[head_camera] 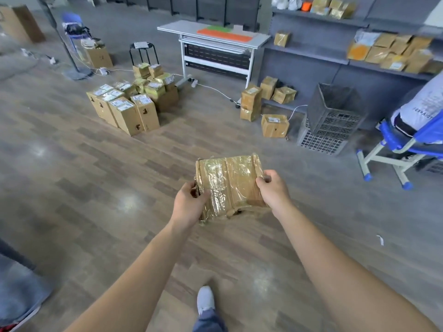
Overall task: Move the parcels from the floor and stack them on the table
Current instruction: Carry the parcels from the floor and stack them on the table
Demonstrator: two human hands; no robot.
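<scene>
Parcel (230,185), brown and taped, held in mid-air above the floor (72,188): left hand (189,203) curled round its left edge, right hand (273,188) gripping its right edge. Open floor ahead, up to the bench (175,28) by the far wall. Stacked parcels (127,104) left of that path, near the bench's left leg. Loose boxes (273,125) and black crates (333,116) to the right, below the shelves (311,49).
</scene>
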